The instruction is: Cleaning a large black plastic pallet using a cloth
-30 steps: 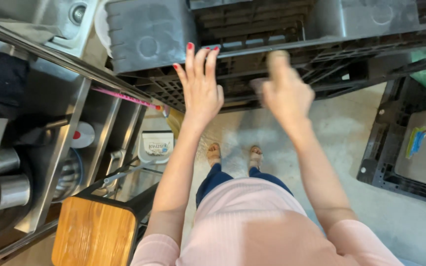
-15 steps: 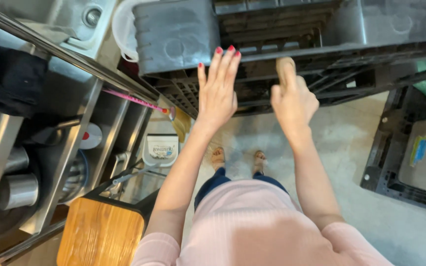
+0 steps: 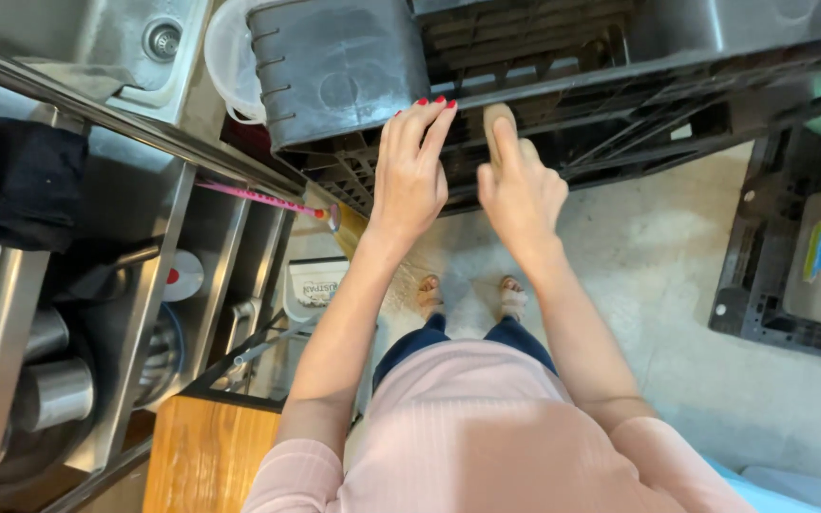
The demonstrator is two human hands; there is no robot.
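A pale concrete floor (image 3: 677, 275) carries the black plastic pallet (image 3: 563, 85).

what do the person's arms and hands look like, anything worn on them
Both forearms are bare, with pale pink ribbed sleeves pushed up to about the elbows. The left hand has bright red polish on its fingernails. The right hand shows no nails from this angle, so polish there cannot be told. No rings, watch, bracelets or gloves are visible on either hand or wrist.

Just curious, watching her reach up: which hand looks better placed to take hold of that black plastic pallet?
Probably the left hand: its open fingers lie flat against the black pallet edge. The right hand is loosely closed, seemingly touching only by its thumb.
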